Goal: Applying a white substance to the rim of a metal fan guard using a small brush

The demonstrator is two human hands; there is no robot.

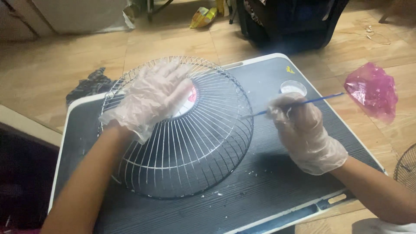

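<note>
A wire fan guard (182, 143) is set dome-up on the dark desk (277, 182), centre-left of the view. The left hand (149, 97), in a clear plastic glove, is laid flat w/ fingers spread over the top of the guard, pressed on the wires at approx. 11 o'clock from the guard's middle; nothing is gripped by it. A round hub plate (188, 102) w/ a red mark is partly covered by that hand.

The right hand (303, 130), also gloved, is closed round a thin blue brush (320, 99), held pen-style. The brush tip is touched to the guard's rim wires at approx. 3 o'clock. A small round cup (293, 88) w/ white contents is seen just beyond the right hand, at 12 o'clock from it.

White flecks are scattered on the desk near the guard's lower rim. On the wood floor (56, 60): a pink plastic bag (372, 91) at 2 o'clock off the desk, a dark rag (89, 84) at 10 o'clock, part of a second wire guard (407, 167) at the right edge.
</note>
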